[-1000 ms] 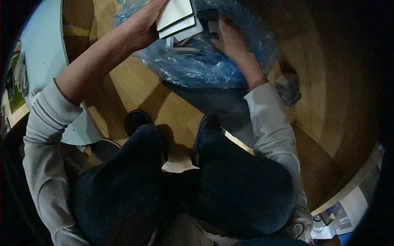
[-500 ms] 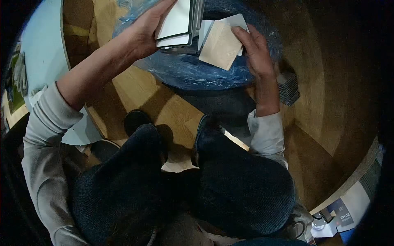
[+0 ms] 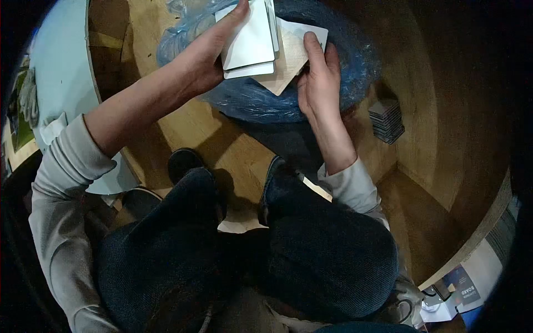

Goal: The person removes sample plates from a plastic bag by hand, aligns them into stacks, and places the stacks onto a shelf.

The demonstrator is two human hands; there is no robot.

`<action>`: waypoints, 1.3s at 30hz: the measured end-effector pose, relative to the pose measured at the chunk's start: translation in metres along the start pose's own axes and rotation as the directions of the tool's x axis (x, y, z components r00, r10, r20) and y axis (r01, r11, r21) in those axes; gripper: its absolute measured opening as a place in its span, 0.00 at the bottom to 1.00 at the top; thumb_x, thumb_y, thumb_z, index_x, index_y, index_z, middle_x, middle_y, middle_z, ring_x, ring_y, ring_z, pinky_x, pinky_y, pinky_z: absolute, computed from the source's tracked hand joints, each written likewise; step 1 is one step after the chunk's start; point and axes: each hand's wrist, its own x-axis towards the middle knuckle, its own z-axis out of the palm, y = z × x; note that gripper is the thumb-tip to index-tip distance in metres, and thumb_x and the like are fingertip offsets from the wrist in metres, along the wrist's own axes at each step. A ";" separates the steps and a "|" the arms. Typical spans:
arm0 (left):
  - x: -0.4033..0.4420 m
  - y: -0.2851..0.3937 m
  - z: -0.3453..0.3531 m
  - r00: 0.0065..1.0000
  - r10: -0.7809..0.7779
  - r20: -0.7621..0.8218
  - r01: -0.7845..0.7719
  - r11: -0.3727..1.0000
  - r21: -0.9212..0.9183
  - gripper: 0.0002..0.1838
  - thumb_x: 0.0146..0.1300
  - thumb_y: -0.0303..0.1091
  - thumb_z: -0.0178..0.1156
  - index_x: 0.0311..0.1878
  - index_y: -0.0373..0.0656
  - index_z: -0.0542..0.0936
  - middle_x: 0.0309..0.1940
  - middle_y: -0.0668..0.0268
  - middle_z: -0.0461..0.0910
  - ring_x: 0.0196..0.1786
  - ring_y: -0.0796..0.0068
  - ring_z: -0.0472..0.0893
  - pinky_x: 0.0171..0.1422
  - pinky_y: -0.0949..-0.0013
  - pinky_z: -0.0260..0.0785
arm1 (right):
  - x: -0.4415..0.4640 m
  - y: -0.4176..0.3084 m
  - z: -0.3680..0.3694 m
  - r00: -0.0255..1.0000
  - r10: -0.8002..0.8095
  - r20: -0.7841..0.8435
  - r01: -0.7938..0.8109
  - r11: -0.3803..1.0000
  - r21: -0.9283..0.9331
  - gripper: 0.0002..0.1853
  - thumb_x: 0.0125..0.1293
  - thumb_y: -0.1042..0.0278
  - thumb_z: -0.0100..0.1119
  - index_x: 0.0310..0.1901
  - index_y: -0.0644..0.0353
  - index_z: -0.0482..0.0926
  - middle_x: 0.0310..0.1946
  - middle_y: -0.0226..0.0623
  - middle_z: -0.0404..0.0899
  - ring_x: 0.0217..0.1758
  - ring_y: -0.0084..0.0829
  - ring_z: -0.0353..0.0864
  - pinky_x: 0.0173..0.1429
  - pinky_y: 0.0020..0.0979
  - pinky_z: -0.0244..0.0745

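Stack of white, flat, round-cornered pieces in left hand, above crumpled translucent blue plastic bag. Left grip: thumb laid over top white face, other fingers out of sight beneath, exact placement can't be told. Edges not flush; one white piece pokes out on the near side.

Right hand pinches pale wood-grained flat piece together with another white flat piece; thumb on top, one finger beside it, others partly hidden. Which of those two lies uppermost: unclear. Wood-grained piece sits askew, one corner toward the person, right beside the left-hand stack, partly covered by it from this angle; contact can't be confirmed.

To do this well, my read: even thumb pressure on the left so smooth-looking faces don't slide; right-hand pieces turned square to the left ones; corners matched, edges evened; grip by the edges, not the faces; both hands low over the bag so any slip lands softly.

Around: tidy stack of dark grey flat pieces right of the bag, on brown wood-toned surface, apart from both hands. Pale blue panel far left.
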 end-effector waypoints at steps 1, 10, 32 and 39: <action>-0.002 0.000 0.001 1.000 -0.006 0.005 0.006 1.000 0.004 0.33 0.58 0.64 0.47 0.53 0.45 0.68 0.41 0.63 0.74 0.45 0.72 0.77 0.50 0.66 0.72 | -0.002 -0.002 0.003 1.000 0.006 -0.025 -0.005 0.999 0.052 0.22 0.65 0.57 0.50 0.52 0.65 0.63 0.47 0.39 0.69 0.51 0.28 0.68 0.58 0.32 0.62; 0.005 0.001 -0.009 0.998 -0.048 0.038 0.044 0.995 0.093 0.33 0.59 0.62 0.46 0.55 0.42 0.66 0.42 0.61 0.75 0.45 0.71 0.77 0.49 0.65 0.73 | -0.002 -0.006 -0.009 0.998 0.047 -0.048 -0.041 0.991 0.128 0.22 0.63 0.63 0.53 0.53 0.64 0.59 0.49 0.40 0.67 0.55 0.30 0.67 0.60 0.36 0.62; 0.011 0.035 0.002 0.991 -0.033 0.133 0.066 0.967 -0.246 0.21 0.65 0.52 0.44 0.48 0.45 0.74 0.39 0.66 0.79 0.36 0.73 0.79 0.42 0.67 0.74 | 0.026 -0.029 -0.006 0.883 -0.270 0.384 0.464 0.630 -0.623 0.23 0.64 0.62 0.49 0.59 0.58 0.61 0.53 0.42 0.67 0.53 0.37 0.69 0.57 0.36 0.64; 0.020 0.083 -0.013 0.901 0.238 0.364 -0.003 0.841 -0.542 0.20 0.64 0.51 0.46 0.45 0.44 0.75 0.37 0.64 0.79 0.33 0.72 0.80 0.38 0.67 0.76 | 0.083 0.003 -0.010 0.820 0.383 0.426 0.364 0.226 -0.903 0.19 0.62 0.61 0.52 0.54 0.56 0.68 0.51 0.42 0.68 0.55 0.42 0.66 0.59 0.39 0.61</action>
